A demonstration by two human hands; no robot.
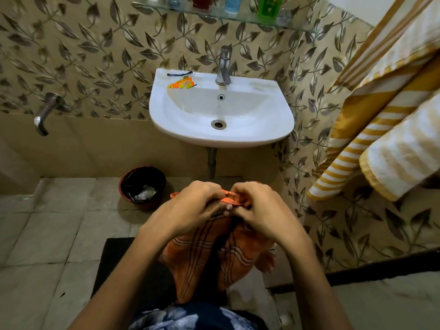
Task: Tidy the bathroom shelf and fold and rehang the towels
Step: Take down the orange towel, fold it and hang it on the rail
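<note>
No readable text anywhere. The orange-yellow sachets [181, 83] on the sink rim [262, 84], upper centre of the frame, carry red print, but it's too blurred to make out any letters. The bottles [269, 7] on the glass shelf [214, 16] along the top edge have labels; they're cropped and out of focus, so no brand or number is legible. The black strip [179, 73] just behind the sachets shows no visible print either.
</note>
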